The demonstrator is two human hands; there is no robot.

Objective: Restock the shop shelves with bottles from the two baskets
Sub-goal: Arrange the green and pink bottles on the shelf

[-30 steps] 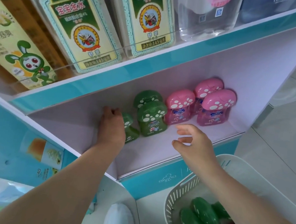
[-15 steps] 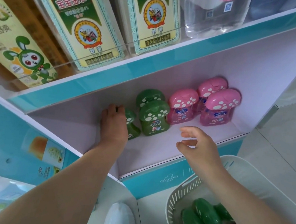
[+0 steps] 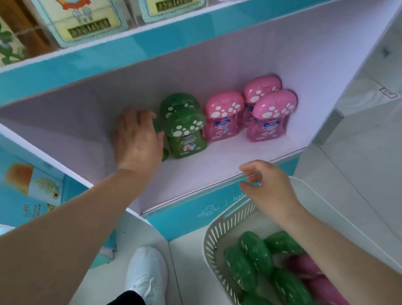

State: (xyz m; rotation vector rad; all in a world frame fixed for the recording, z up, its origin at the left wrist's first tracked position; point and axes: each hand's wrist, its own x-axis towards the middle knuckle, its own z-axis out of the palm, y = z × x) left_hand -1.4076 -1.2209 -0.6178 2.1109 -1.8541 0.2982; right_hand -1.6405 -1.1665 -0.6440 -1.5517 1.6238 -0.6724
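My left hand (image 3: 138,139) reaches into the white shelf (image 3: 192,174) and grips a green mushroom-cap bottle (image 3: 160,133), mostly hidden behind the hand. Just right of it stand two green bottles (image 3: 185,135) and three pink mushroom-cap bottles (image 3: 269,117), all upright. My right hand (image 3: 268,184) hovers empty at the shelf's front edge, fingers loosely curled, above a white slotted basket (image 3: 221,231). Several green bottles (image 3: 256,255) and pink bottles (image 3: 333,303) lie in the basket.
The upper shelf holds tall yellow-green cartons (image 3: 69,2) behind a clear guard. The shelf's teal front lip (image 3: 188,215) sits by the basket. My white shoe (image 3: 147,276) stands on the pale floor. The shelf floor left of my left hand is bare.
My right hand has drifted back and down toward the basket. The left hand stays on the green bottle at the shelf's back. The view has tilted downward.
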